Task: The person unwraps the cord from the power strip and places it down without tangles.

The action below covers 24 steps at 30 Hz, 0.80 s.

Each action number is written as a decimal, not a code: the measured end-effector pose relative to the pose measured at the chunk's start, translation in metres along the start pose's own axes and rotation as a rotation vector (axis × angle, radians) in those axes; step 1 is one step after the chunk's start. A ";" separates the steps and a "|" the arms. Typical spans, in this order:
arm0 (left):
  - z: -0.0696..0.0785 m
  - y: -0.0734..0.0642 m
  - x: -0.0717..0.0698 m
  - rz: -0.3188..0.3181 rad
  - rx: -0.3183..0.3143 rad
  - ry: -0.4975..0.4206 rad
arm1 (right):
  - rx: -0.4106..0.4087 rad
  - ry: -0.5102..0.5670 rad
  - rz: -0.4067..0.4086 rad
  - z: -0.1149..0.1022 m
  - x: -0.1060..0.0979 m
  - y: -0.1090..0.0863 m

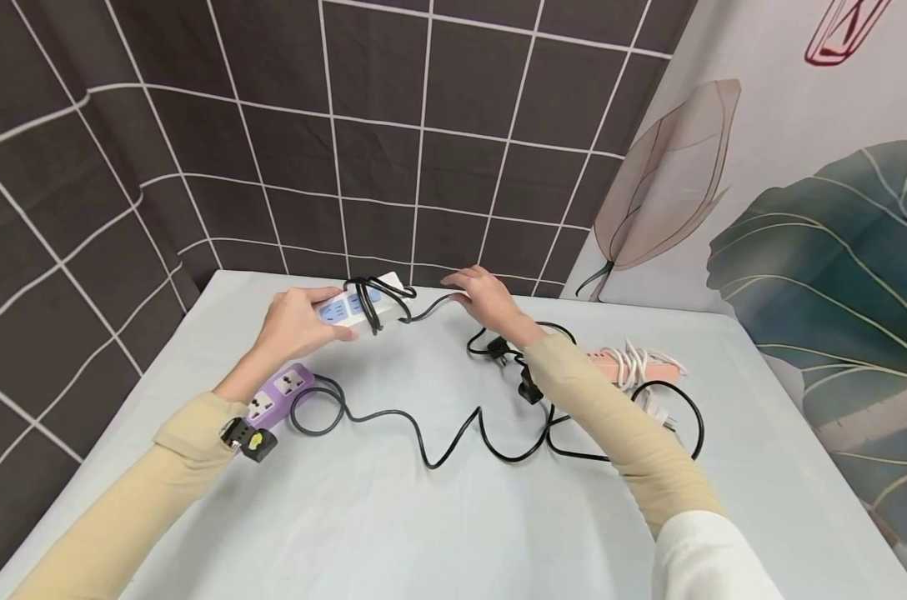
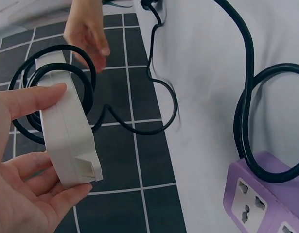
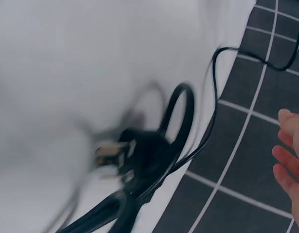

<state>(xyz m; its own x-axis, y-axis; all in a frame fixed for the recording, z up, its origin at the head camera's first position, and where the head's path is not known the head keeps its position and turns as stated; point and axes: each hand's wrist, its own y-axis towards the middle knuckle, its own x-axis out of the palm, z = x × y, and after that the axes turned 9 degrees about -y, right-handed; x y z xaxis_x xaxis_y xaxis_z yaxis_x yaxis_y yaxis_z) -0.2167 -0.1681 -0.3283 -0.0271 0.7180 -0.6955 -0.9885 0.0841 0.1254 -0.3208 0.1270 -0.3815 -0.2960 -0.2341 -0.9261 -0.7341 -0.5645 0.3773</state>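
My left hand [image 1: 296, 321] grips a white power strip [image 1: 333, 312] with blue socket faces, thumb on one side and fingers on the other. A black cord [image 2: 83, 77] is wound in loops around the strip. Its loose length runs right, past my right hand [image 1: 491, 302], to a black plug [image 3: 144, 150]. The right hand's fingers are loosely bent, near the cord but apart from it in the left wrist view, with nothing seen in them. Below the left hand, a purple power strip [image 1: 279, 393] lies on the table.
From the purple strip a black cord [image 1: 416, 433] snakes across the white table [image 1: 393, 533] to the right. Beyond the right forearm lies a pink power strip [image 1: 602, 365] wrapped in white cord [image 1: 633, 367]. A dark grid-patterned cloth [image 1: 378, 158] hangs behind the table.
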 end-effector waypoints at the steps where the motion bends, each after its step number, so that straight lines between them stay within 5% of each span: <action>1: 0.000 0.000 0.000 -0.001 0.004 -0.001 | 0.000 0.035 0.011 -0.003 0.000 0.002; 10: 0.007 -0.002 0.003 -0.023 0.019 0.001 | 0.038 0.388 -0.060 -0.029 0.003 0.018; 17: 0.010 -0.004 0.004 -0.025 0.035 -0.005 | 0.031 0.406 -0.150 -0.047 0.010 0.027; 24: 0.010 -0.006 0.004 -0.019 0.043 -0.011 | -0.007 0.373 -0.090 -0.051 0.013 0.029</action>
<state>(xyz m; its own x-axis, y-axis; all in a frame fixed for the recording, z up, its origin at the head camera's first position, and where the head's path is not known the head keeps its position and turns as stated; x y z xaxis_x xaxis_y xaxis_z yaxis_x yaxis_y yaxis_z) -0.2098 -0.1589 -0.3250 -0.0068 0.7234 -0.6904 -0.9816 0.1268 0.1425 -0.3147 0.0675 -0.3819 0.0135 -0.4549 -0.8905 -0.7427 -0.6008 0.2957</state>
